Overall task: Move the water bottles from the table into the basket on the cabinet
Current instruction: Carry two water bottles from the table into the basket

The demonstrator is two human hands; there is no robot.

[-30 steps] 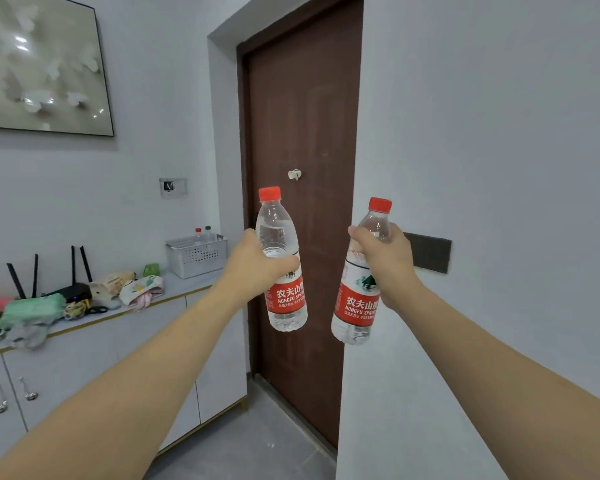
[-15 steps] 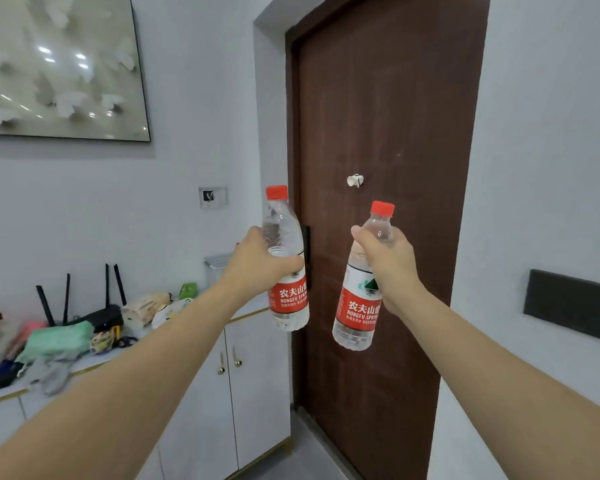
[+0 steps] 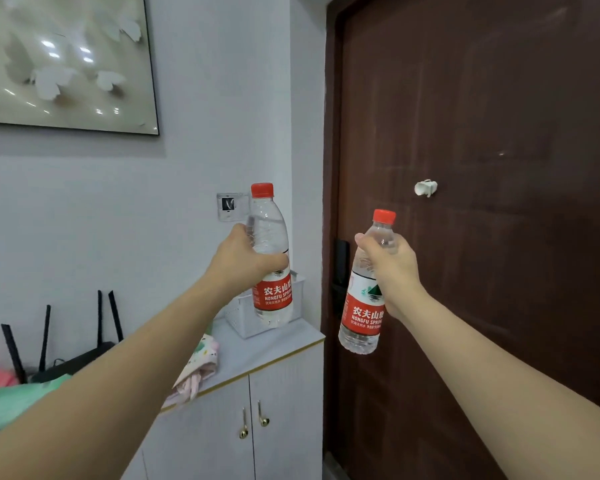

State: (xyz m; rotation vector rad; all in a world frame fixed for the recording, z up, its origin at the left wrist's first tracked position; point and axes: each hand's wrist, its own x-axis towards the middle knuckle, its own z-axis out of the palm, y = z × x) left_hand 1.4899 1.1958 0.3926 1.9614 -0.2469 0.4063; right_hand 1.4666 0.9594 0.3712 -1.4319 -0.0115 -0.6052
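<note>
Two forearms reach forward, each grip wrapped around a red-capped water bottle. The left grip holds the left bottle upright by its shoulder, fingers curled round the clear plastic above the red label. The right grip clasps the right bottle near its neck, base hanging free before the brown door. Just beyond and below the left grip sits the white basket, partly hidden by that bottle, at the end of the white cabinet counter; the right grip is well to its side. Judged from here, the carry is nearly over: the left bottle should go in first, lowered upright past the rim and released only once seated, before the right swings across.
</note>
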